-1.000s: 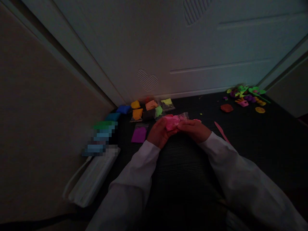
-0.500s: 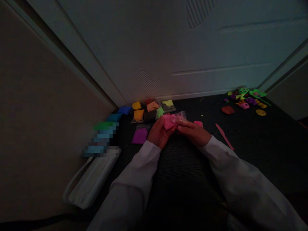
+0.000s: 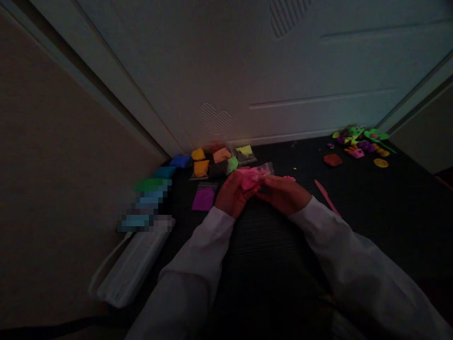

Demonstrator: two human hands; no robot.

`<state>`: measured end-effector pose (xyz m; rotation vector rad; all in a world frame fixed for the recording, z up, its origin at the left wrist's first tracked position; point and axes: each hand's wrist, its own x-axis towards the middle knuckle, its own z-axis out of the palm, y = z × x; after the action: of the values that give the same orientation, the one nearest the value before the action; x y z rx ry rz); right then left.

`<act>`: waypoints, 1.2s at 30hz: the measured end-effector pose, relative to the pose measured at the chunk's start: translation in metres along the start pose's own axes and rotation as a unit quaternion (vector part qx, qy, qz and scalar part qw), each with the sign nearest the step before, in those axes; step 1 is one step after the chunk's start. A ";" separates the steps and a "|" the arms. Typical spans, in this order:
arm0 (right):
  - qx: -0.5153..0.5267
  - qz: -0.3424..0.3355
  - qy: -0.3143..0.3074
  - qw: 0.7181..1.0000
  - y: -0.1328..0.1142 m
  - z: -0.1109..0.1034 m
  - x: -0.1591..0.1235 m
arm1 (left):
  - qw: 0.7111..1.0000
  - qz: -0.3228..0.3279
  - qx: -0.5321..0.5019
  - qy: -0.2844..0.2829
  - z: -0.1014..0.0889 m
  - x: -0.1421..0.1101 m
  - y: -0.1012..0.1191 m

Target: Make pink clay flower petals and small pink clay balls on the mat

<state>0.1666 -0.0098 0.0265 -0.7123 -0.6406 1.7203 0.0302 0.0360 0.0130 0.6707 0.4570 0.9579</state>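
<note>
Between my two hands is a clear plastic bag of pink modelling clay [image 3: 248, 179], held just above the dark table. My left hand [image 3: 231, 194] is closed around its left side, thumb on top. My right hand [image 3: 283, 191] bends over the bag's right side with its fingers pinched at the clay; the fingertips are partly hidden. The bag's clear open end [image 3: 266, 169] sticks out beyond my right fingers. Partly behind my right hand lies a small pink clay piece [image 3: 289, 178]. A pink plastic knife [image 3: 327, 197] lies to the right.
Bags of coloured clay lie left and behind, including a purple bag [image 3: 203, 197] and an orange bag [image 3: 201, 168]. A white power strip [image 3: 132, 264] is at the left. Clay flowers [image 3: 375, 135], a red-brown clay piece [image 3: 332, 160] and a yellow disc [image 3: 381, 163] sit at right.
My right fingers have curled in from lying stretched over the bag to a pinch at the clay. My left hand keeps its hold. The whole view has shifted slightly.
</note>
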 end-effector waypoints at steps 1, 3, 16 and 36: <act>0.010 0.003 0.000 1.000 0.000 0.000 0.000 | 1.000 0.003 0.002 0.001 0.001 0.000 0.000; 0.017 0.004 0.006 1.000 0.000 0.000 0.000 | 1.000 0.007 0.004 -0.001 0.001 -0.001 -0.001; -0.069 -0.030 0.013 0.997 -0.010 0.006 -0.004 | 1.000 0.012 0.014 0.015 0.001 0.000 0.002; -0.568 -0.303 0.040 0.764 -0.003 0.005 -0.006 | 0.998 -0.023 0.058 0.007 -0.003 0.000 0.000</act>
<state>0.1660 -0.0156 0.0327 -1.1964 -1.6797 0.5420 0.0283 0.0370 0.0102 0.7555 0.5419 0.8993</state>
